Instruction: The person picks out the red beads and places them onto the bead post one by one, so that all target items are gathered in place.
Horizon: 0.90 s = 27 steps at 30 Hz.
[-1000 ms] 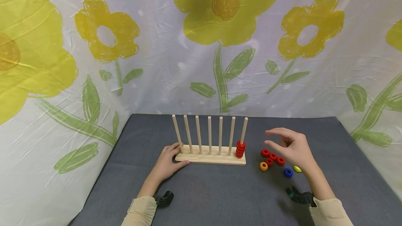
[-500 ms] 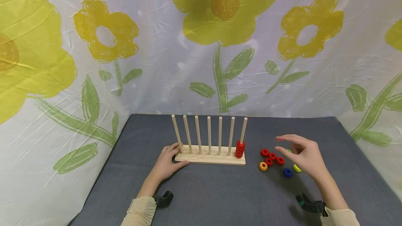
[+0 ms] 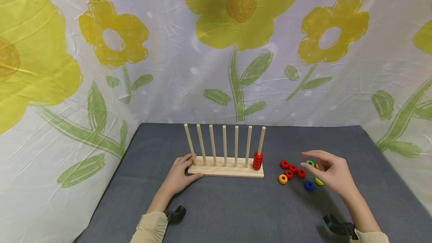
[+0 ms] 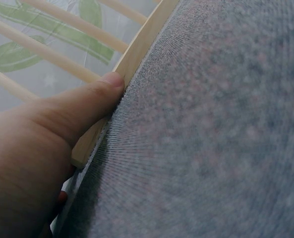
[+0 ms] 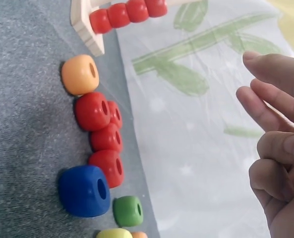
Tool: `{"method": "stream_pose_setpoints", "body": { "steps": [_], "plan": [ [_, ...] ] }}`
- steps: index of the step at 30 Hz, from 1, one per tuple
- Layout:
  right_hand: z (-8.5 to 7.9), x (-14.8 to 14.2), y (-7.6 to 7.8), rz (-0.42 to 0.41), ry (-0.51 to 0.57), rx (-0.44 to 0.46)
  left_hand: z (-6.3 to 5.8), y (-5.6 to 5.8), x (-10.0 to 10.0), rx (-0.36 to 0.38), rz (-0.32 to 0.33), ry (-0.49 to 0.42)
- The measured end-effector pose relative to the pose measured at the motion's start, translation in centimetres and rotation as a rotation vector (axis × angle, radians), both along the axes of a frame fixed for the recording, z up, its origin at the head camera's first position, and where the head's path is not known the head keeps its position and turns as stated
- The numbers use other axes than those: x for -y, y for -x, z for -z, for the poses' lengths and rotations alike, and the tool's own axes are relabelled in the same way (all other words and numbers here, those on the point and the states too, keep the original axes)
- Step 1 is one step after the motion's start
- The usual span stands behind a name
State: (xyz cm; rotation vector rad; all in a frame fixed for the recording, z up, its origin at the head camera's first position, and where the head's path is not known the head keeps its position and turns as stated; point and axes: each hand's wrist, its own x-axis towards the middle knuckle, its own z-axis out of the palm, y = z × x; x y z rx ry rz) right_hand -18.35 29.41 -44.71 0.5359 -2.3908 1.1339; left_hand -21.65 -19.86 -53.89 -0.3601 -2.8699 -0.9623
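A wooden peg rack (image 3: pixel 219 170) stands on the table, with several red beads (image 3: pixel 258 161) stacked on its rightmost peg. My left hand (image 3: pixel 178 175) grips the rack's left end; the thumb (image 4: pixel 99 94) lies along the front edge in the left wrist view, the other fingers mostly hidden behind. My right hand (image 3: pixel 332 171) hovers over the loose beads, thumb and index apart, holding nothing. Below and left of it lie several red beads (image 3: pixel 301 173), an orange bead (image 3: pixel 282 179), a blue bead (image 5: pixel 85 191), a green bead (image 5: pixel 128 210) and a yellow bead (image 3: pixel 318 181). Another orange bead (image 5: pixel 139 234) is partly hidden.
A dark grey cloth (image 3: pixel 236 209) covers the table. Behind it hangs a white sheet (image 3: pixel 175 85) with yellow flowers. Each wrist carries a black strapped device, such as the right wrist device (image 3: pixel 337 226).
My right hand has moved right and down toward the near side, its fingers still apart. The green bead and the second orange bead have come into view. The left hand and rack stay put.
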Motion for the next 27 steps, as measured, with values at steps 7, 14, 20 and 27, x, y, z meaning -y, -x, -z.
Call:
{"method": "stream_pose_setpoints", "body": {
  "steps": [7, 14, 20, 27],
  "plan": [
    [0.5, -0.2, -0.2, 0.001, 0.008, 0.014, 0.0, 0.0, -0.1, 0.014, -0.006, 0.008],
    [1.5, -0.7, -0.2, 0.036, 0.015, 0.058, -0.2, -0.1, -0.2, 0.015, -0.004, 0.004],
    [2.2, -1.0, 0.0, 0.054, 0.011, 0.087, -0.3, -0.2, -0.2, 0.011, 0.000, 0.001],
    [3.1, -1.3, 0.3, 0.070, 0.011, 0.129, -0.1, 0.0, 0.0, 0.004, 0.001, 0.007]
  ]
}}
